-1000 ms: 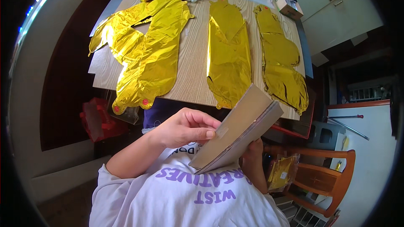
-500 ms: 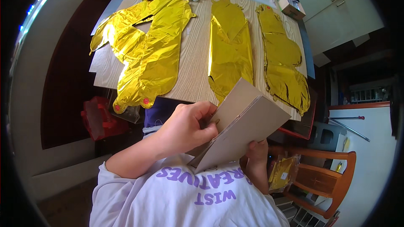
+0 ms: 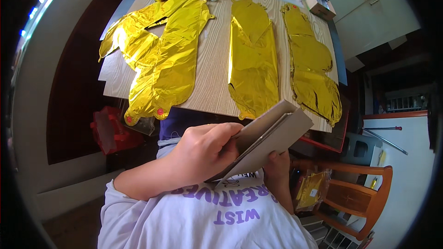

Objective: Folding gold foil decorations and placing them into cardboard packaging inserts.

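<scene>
The bare left hand (image 3: pixel 203 151) curls against grey-brown, rectangular cardboard sheets (image 3: pixel 272 139); with its fingertips hidden, I cannot tell its grip. Large purple lettering (image 3: pixel 224 199) crosses the white fabric T-shirt (image 3: pixel 180 226). Before the chest, the sheets slant lengthwise from lower left to upper right, held in the grip of the bare right hand (image 3: pixel 278 168).

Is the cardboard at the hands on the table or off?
Off: the cardboard is held in front of the shirt, between the left hand and right hand.
</scene>
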`<control>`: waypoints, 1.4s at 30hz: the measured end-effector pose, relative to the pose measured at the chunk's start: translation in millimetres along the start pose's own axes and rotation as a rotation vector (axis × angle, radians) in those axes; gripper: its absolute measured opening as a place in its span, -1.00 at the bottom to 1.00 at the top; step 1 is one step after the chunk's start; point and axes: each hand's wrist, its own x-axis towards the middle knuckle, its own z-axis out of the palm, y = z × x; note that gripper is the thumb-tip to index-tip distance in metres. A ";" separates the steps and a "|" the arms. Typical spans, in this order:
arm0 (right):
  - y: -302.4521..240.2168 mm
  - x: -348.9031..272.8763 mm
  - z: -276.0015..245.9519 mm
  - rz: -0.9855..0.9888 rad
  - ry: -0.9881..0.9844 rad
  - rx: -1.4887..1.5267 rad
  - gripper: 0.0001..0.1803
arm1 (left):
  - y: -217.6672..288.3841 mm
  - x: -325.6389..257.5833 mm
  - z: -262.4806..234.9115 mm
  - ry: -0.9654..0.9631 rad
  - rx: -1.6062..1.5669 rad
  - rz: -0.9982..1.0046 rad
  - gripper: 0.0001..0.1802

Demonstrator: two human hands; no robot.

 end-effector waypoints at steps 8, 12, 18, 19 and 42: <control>16.3 2.6 -9.2 0.130 -0.046 0.144 -0.37 | 27.9 19.2 -31.3 -0.137 -0.025 -0.156 -0.76; 11.7 3.9 -5.2 0.122 0.027 0.091 -0.34 | 29.4 20.3 -41.2 -0.080 0.059 -0.284 -0.79; -2.2 6.4 2.3 0.105 -0.001 0.026 -0.46 | -6.5 8.9 -36.0 -0.060 -0.138 -0.525 -0.81; -5.4 7.8 5.6 0.106 -0.024 0.001 -0.50 | -10.5 6.5 -32.4 -0.028 -0.212 -0.533 -0.83; -33.6 -2.1 21.6 -0.137 0.050 -0.344 -0.53 | -36.7 3.5 -28.4 -0.039 -0.534 -0.581 -0.70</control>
